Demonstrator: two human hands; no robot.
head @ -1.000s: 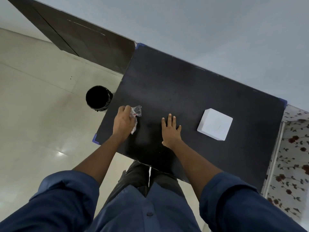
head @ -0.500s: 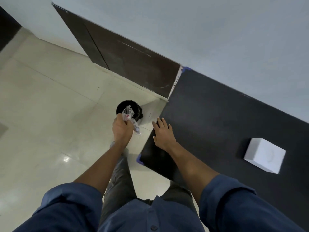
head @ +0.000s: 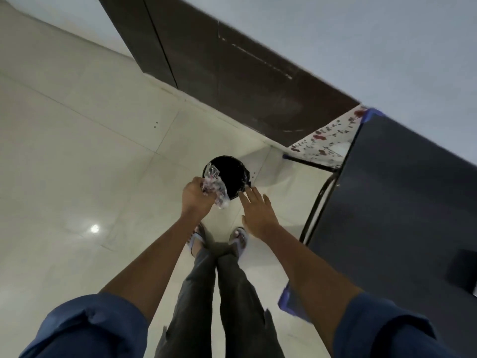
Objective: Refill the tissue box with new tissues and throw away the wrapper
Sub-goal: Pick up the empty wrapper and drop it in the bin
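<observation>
My left hand (head: pixel 195 200) is closed around a crumpled clear wrapper (head: pixel 215 188) with pink print, holding it over the left rim of a round black bin (head: pixel 229 174) that stands on the floor. My right hand (head: pixel 258 213) hovers beside the bin's right side with fingers spread and nothing in it. The white tissue box is almost out of the frame; only a sliver of it (head: pixel 474 289) shows at the right edge on the dark table (head: pixel 400 202).
The dark table with blue corner guards fills the right side, on a black metal leg (head: pixel 316 205). A floral cloth (head: pixel 325 143) lies behind it. A dark brown cabinet (head: pixel 219 68) runs along the wall. My feet in sandals (head: pixel 219 239) stand on pale floor tiles.
I have turned left from the table toward the bin. My left hand carried the wrapper off the table to over the bin. My right hand left the table edge. The tissue box slid nearly out of view.
</observation>
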